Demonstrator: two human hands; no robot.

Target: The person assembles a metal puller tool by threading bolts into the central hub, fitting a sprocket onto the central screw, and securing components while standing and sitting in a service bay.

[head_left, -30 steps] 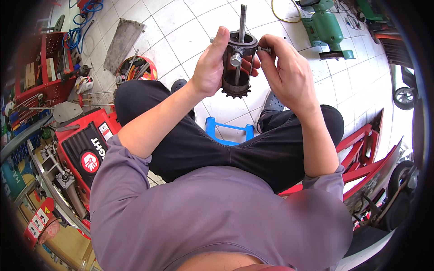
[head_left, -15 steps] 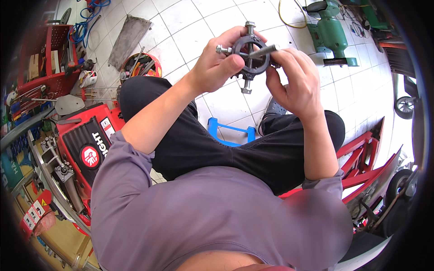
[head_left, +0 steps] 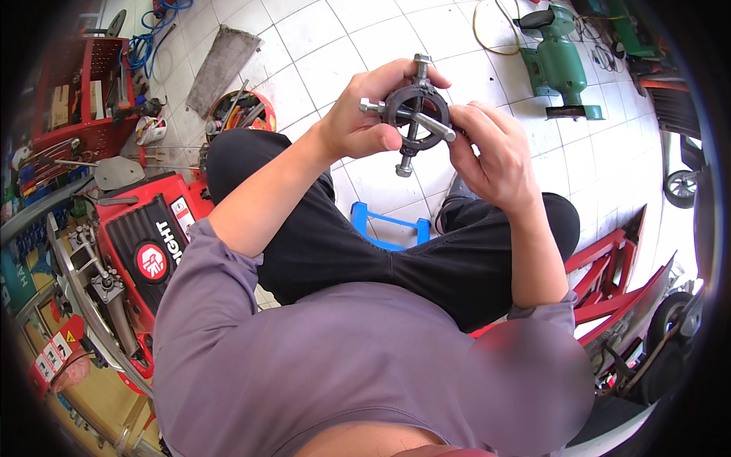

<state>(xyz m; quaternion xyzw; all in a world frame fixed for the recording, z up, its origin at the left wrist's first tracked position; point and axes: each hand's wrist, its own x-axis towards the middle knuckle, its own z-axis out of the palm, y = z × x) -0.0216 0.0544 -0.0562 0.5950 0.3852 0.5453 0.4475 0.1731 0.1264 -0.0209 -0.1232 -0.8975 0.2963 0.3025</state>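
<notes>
The left hand clamps the black metal ring above a white tiled floor. The right hand curls inward beside the ring; whether it grips, I cannot tell. Left of the ring sits a red tool bowl, right a green machine, bodyward a blue frame.

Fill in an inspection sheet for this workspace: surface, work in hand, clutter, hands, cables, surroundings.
Surface: white tiled floor, with visible grout lines.
Work in hand: dark metal ring fixture with bolts sticking outward and a metal rod through its opening.
Clutter: red-rimmed tub of tools, grey slab, green machine and blue frame on the floor.
Hands: left hand holds the fixture's left side; right hand is at its right edge, grip unclear.
Cables: blue coiled line, upper left; yellowish cord beside the green machine.
Surroundings: red perforated rack, left; wheel, right.
</notes>
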